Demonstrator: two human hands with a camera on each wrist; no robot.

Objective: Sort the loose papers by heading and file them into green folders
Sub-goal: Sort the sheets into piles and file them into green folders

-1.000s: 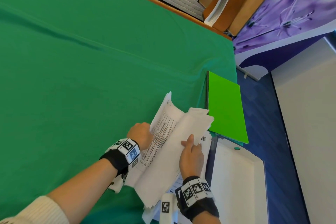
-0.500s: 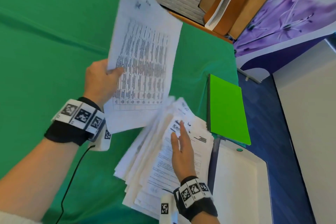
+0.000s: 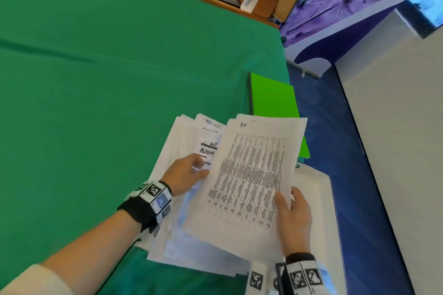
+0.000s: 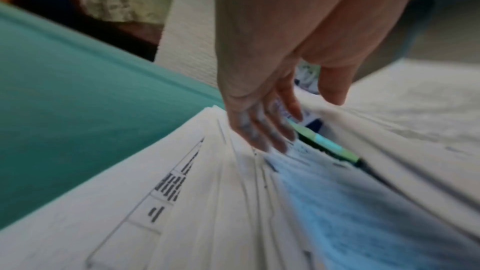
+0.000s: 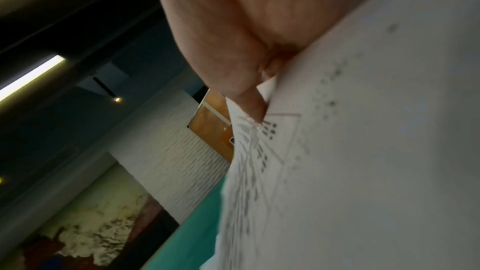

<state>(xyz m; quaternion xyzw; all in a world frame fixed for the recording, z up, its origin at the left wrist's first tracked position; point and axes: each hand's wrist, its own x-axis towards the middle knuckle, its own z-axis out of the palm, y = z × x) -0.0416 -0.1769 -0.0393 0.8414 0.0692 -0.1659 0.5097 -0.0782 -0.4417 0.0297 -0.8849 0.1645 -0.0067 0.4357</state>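
Observation:
A fanned stack of loose papers (image 3: 187, 136) lies on the green tablecloth (image 3: 107, 79); handwritten headings "TASK LIST", "HR" and "ADMIN" show on it. My left hand (image 3: 201, 170) rests on this stack with straight fingers (image 4: 265, 130) and holds nothing. My right hand (image 3: 285, 201) pinches the lower right edge of a printed table sheet headed "HR" (image 3: 251, 170), thumb on top, and holds it tilted over the stack. The right wrist view shows the thumb (image 5: 249, 100) pressed on that sheet (image 5: 363, 151). A bright green folder (image 3: 271, 96) lies just beyond the papers, partly hidden by the sheet.
A white tray (image 3: 321, 211) sits at the table's right edge, under my right hand. Blue floor (image 3: 323, 127) lies past that edge. Wide green cloth stretches to the left and far side.
The table sheet that my left hand held up high is now in my right hand, low over the stack. My left hand has dropped onto the stack.

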